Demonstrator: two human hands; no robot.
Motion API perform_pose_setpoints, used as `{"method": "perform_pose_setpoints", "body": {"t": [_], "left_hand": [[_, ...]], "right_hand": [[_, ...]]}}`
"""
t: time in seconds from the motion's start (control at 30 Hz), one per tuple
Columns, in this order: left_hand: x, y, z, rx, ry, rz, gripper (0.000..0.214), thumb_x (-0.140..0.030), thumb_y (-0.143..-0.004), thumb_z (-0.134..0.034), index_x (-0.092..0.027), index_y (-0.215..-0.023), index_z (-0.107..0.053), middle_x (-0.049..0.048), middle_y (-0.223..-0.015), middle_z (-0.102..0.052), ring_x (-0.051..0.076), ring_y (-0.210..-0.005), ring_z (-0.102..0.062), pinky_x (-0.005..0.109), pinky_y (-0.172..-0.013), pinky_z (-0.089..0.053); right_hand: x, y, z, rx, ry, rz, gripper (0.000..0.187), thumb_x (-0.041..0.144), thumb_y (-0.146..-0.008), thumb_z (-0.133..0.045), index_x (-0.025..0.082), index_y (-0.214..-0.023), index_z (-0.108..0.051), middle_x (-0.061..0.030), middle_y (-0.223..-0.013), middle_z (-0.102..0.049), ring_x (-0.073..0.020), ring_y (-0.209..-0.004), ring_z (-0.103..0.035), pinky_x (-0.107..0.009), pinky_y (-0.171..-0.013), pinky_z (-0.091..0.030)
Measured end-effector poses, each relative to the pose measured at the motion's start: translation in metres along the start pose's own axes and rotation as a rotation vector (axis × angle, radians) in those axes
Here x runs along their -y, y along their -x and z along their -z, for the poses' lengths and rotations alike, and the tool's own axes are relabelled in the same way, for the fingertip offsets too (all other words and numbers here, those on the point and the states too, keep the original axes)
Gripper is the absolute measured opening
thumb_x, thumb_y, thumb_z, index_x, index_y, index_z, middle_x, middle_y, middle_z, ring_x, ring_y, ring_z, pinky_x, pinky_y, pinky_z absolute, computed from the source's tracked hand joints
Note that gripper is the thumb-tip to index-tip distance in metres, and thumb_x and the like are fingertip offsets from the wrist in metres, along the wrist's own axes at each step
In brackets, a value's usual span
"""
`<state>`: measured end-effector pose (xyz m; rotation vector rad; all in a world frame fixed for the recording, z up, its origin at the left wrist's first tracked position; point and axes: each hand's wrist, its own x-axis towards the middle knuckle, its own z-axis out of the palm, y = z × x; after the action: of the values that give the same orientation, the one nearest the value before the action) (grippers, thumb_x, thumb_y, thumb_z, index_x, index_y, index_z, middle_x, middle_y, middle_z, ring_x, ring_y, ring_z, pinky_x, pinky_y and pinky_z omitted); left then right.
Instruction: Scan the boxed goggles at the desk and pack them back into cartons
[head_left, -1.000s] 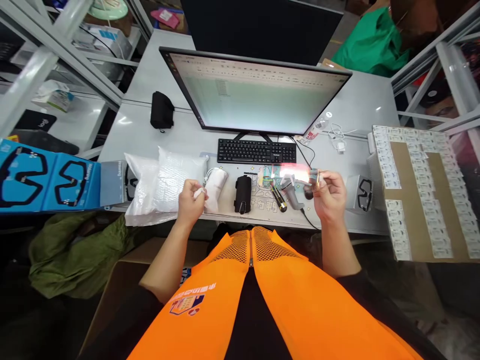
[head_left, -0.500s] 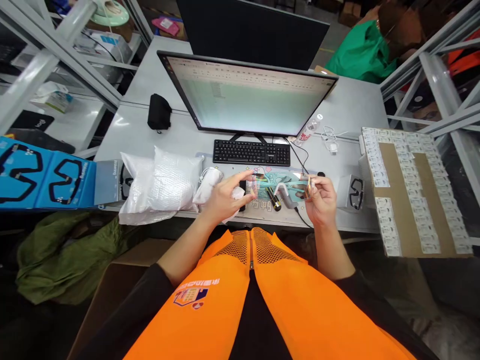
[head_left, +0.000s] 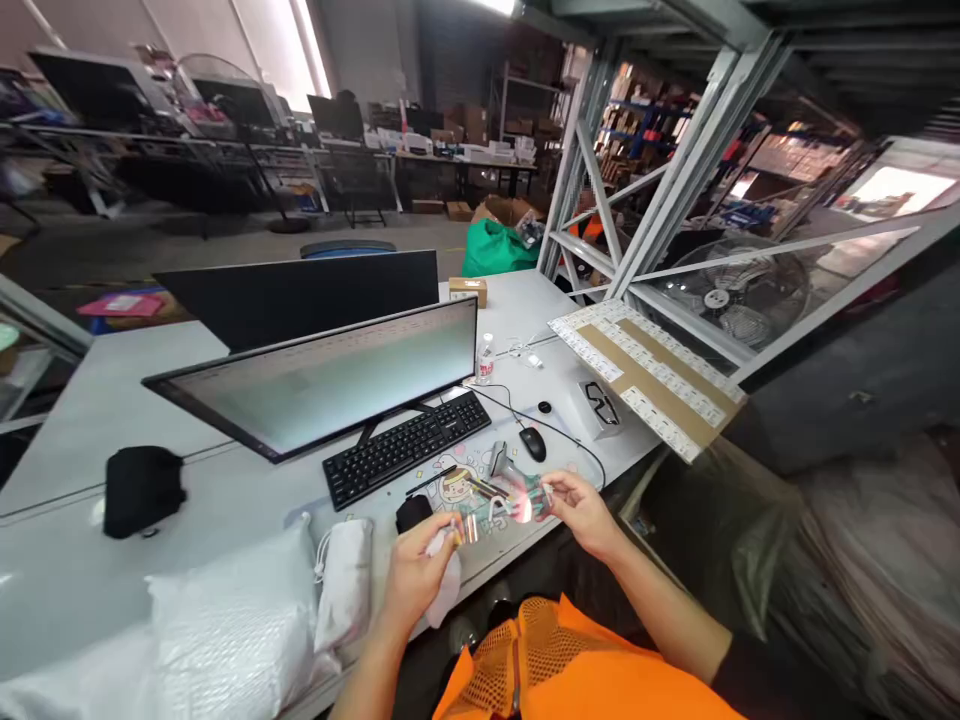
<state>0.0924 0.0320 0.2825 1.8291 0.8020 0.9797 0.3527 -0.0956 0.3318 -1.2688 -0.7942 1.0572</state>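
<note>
Head view: note a clear lens-like piece [head_left: 523, 508] held up over the desk [head_left: 232, 500], directly between the two hands, with its long axis running from hand to hand and slanting, right end higher in the picture. Pinched at that right end in the narrow grip of the right hand [head_left: 589, 512], so lying to the left of that grip. At the other end, find the left hand [head_left: 417, 565], with fingers drawn together on a white cloth [head_left: 448, 590], just at the edge of the piece; cannot tell whether pressing on it as well. Near at both ends, then, with neither hand clearly closer. Behind the piece, see the grey scanner [head_left: 510, 465] and the printed mat [head_left: 456, 487].

Against half a second ago, looking higher and further right. Closed at the left hand now, rather than spread wide around the end of the piece. Slanting now, too, rather than nearly level. Against a second ago, attended at both ends rather than held by the right hand alone
</note>
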Motion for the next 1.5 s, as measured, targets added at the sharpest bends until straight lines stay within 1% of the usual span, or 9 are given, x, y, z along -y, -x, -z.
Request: {"method": "perform_pose_setpoints", "body": {"t": [0.3,0.5,0.63,0.77,0.87,0.97,1.07,1.17,1.5], "left_hand": [[-0.013,-0.014,-0.023,0.009,0.023,0.034,0.021,-0.041,-0.089,-0.066,-0.028,-0.083,-0.082,0.0008,-0.077,-0.081,0.025,-0.067,-0.078,0.034,-0.065,-0.065],[-0.017,-0.044,-0.078,0.071,0.003,0.003,0.023,-0.043,-0.091,-0.067,-0.027,-0.086,-0.083,0.0037,-0.091,-0.085,0.028,-0.084,-0.082,0.038,-0.079,-0.067],[-0.027,-0.068,-0.136,0.035,-0.022,0.023,0.023,-0.043,-0.089,-0.069,-0.027,-0.089,-0.085,0.0043,-0.091,-0.085,0.029,-0.083,-0.082,0.039,-0.08,-0.067],[-0.047,-0.099,-0.198,0.03,-0.013,0.077,0.023,-0.045,-0.089,-0.07,-0.026,-0.085,-0.083,0.0039,-0.085,-0.084,0.027,-0.078,-0.08,0.037,-0.074,-0.065],[-0.064,-0.12,-0.24,0.066,-0.02,0.088,0.025,-0.044,-0.09,-0.068,-0.025,-0.085,-0.083,0.0045,-0.085,-0.084,0.027,-0.078,-0.079,0.036,-0.074,-0.064],[-0.078,-0.134,-0.272,0.081,-0.029,0.106,0.026,-0.044,-0.091,-0.068,-0.024,-0.086,-0.083,0.0053,-0.086,-0.084,0.026,-0.079,-0.078,0.035,-0.076,-0.063],[-0.088,-0.138,-0.292,0.089,-0.028,0.134,0.028,-0.043,-0.092,-0.067,-0.021,-0.087,-0.083,0.007,-0.088,-0.084,0.025,-0.081,-0.078,0.033,-0.079,-0.062],[-0.093,-0.136,-0.296,0.092,-0.019,0.154,0.028,-0.041,-0.093,-0.067,-0.018,-0.089,-0.083,0.0082,-0.088,-0.084,0.025,-0.082,-0.078,0.032,-0.081,-0.062],[-0.077,-0.138,-0.266,0.129,-0.001,0.175,0.028,-0.042,-0.093,-0.068,-0.018,-0.086,-0.081,0.0086,-0.087,-0.083,0.024,-0.081,-0.077,0.031,-0.08,-0.059]], "right_hand": [[0.013,0.006,0.026,-0.039,0.053,0.06,0.045,0.055,-0.079,-0.097,0.019,-0.102,-0.081,-0.0041,-0.085,-0.078,-0.0191,-0.073,-0.075,-0.036,-0.075,-0.066],[0.017,-0.002,0.086,-0.071,0.05,0.054,0.044,0.056,-0.08,-0.095,0.021,-0.103,-0.082,-0.0043,-0.09,-0.079,-0.0191,-0.077,-0.075,-0.036,-0.076,-0.068],[0.021,-0.017,0.167,-0.049,0.197,0.042,0.047,0.055,-0.084,-0.09,0.022,-0.117,-0.081,-0.0088,-0.103,-0.082,-0.0232,-0.09,-0.079,-0.041,-0.089,-0.067],[0.031,-0.031,0.288,-0.144,0.638,0.047,0.052,0.047,-0.091,-0.078,0.022,-0.138,-0.075,-0.0165,-0.137,-0.076,-0.0326,-0.127,-0.073,-0.053,-0.115,-0.056],[0.028,-0.034,0.372,-0.193,1.11,-0.096,0.086,0.041,-0.082,-0.085,0.024,-0.162,-0.057,-0.0196,-0.173,-0.046,-0.0434,-0.162,-0.039,-0.064,-0.132,-0.032],[0.008,-0.029,0.423,-0.088,1.469,-0.339,0.125,0.037,-0.071,-0.094,0.03,-0.177,-0.03,-0.0155,-0.187,-0.01,-0.052,-0.17,-0.006,-0.076,-0.132,-0.019],[-0.018,-0.022,0.439,-0.012,1.68,-0.409,0.125,0.029,-0.08,-0.087,0.036,-0.18,-0.013,-0.0107,-0.188,0.0,-0.0522,-0.17,-0.003,-0.077,-0.129,-0.023],[-0.035,-0.02,0.439,-0.056,1.772,-0.369,0.108,0.021,-0.091,-0.072,0.038,-0.18,-0.013,-0.0098,-0.188,-0.006,-0.0505,-0.169,-0.014,-0.073,-0.127,-0.031],[-0.021,-0.045,0.394,-0.142,1.761,-0.367,0.087,0.029,-0.098,-0.064,0.034,-0.177,-0.029,-0.0124,-0.185,-0.023,-0.0477,-0.164,-0.03,-0.066,-0.124,-0.036]]}}
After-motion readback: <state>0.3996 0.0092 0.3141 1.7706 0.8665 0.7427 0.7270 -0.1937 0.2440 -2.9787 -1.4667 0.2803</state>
